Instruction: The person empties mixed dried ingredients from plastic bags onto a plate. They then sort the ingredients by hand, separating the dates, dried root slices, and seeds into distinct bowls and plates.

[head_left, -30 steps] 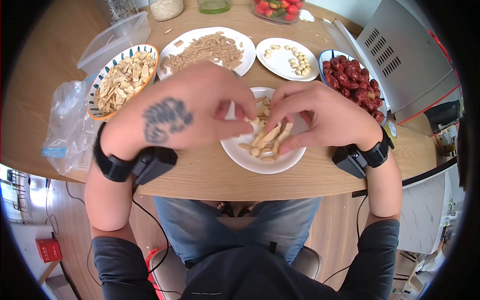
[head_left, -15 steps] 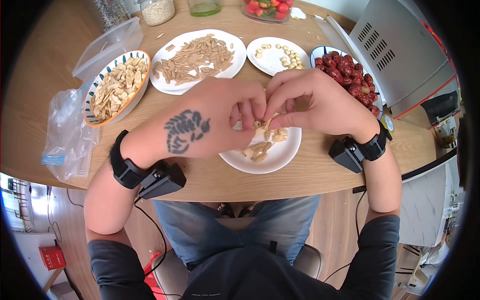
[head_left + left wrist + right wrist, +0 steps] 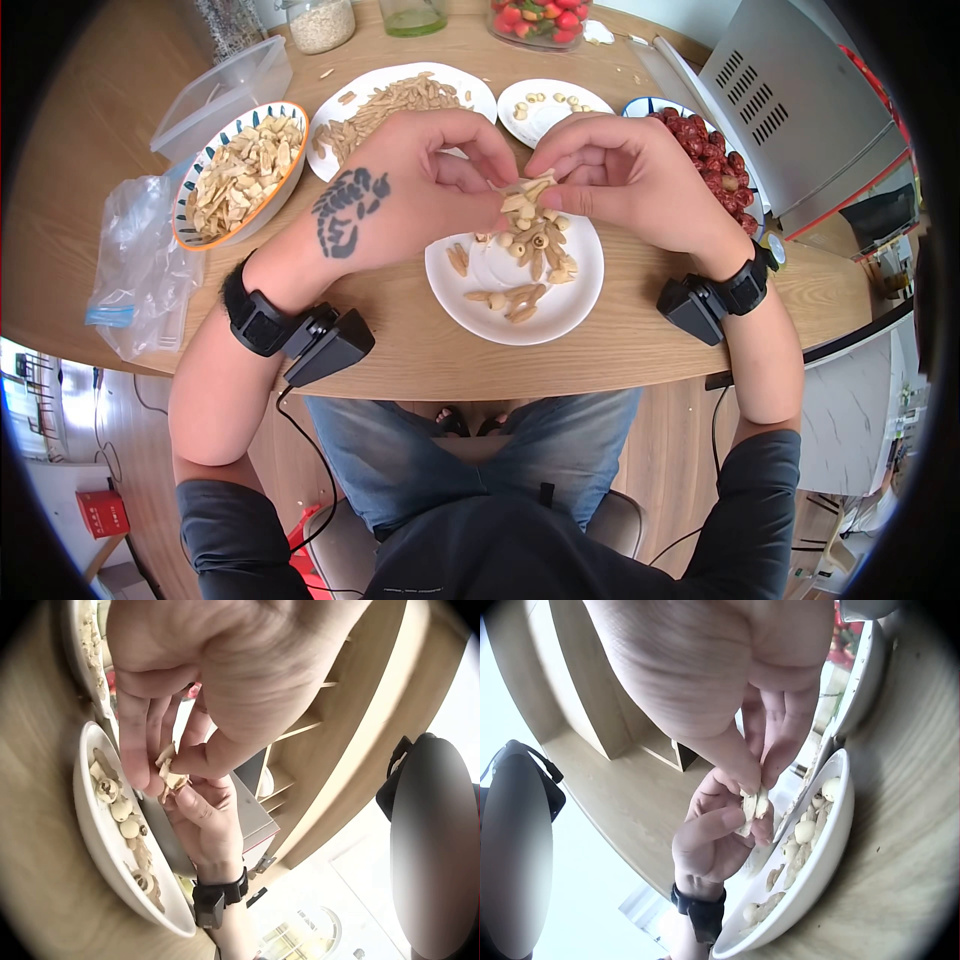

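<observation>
Above the near white plate [image 3: 450,290], my left hand [image 3: 415,180] and right hand [image 3: 640,185] meet and pinch pale dried slices [image 3: 527,192] between thumbs and fingertips. In the left wrist view the slices [image 3: 171,776] look thin, with curled edges. The right wrist view shows both thumbs on the slices [image 3: 751,810]. On the plate below lie round cream lotus seeds [image 3: 540,241], some with a hole in the end, mixed with slender tan dried pieces [image 3: 520,300].
An orange-rimmed bowl [image 3: 298,165] of pale dried slices stands left, beside a clear plastic bag [image 3: 135,260]. Behind my hands are a plate [image 3: 480,90] of tan pieces and a smaller plate [image 3: 525,125] of lotus seeds. Red dates [image 3: 715,155] fill a bowl at right, near a grey appliance [image 3: 800,100].
My hands have risen away from the near plate with the slices between their fingertips, and more of the plate's contents shows. Earlier the fingers were down among the pieces.
</observation>
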`<state>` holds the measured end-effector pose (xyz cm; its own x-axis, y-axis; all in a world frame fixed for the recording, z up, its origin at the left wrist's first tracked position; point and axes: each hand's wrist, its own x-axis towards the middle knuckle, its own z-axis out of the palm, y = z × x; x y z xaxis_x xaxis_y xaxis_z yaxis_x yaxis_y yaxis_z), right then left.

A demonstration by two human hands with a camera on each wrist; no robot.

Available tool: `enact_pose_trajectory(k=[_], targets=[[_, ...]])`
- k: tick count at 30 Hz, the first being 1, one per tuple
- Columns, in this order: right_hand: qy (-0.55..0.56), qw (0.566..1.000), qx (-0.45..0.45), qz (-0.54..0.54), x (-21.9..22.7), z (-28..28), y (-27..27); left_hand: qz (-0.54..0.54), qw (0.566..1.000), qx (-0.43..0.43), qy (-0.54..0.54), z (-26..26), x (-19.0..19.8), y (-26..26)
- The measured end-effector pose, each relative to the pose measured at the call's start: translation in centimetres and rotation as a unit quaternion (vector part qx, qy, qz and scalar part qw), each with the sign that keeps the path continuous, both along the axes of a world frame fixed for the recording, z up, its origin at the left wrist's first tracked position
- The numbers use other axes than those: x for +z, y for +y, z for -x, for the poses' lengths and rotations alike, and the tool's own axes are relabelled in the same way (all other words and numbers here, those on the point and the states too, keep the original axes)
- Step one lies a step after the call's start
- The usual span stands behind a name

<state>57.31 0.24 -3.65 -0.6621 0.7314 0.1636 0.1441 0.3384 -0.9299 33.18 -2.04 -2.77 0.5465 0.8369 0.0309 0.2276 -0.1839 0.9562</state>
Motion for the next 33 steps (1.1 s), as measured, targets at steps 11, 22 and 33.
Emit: enact_pose_trajectory(k=[11,22,33], targets=[[0.052,0.995,-0.078,-0.026,0.0,0.5,-0.2,-0.038,0.998,0.04,-0.002,0.0,-0.5,0.6],[0.001,0.995,-0.085,-0.056,-0.4,0.4,-0.2,0.027,0.999,0.003,-0.044,-0.8,-0.5,-0.2],[0.061,0.99,-0.075,-0.099,-1.1,0.8,-0.4,0.004,0.998,0.051,-0.044,0.4,0.6,0.2]])
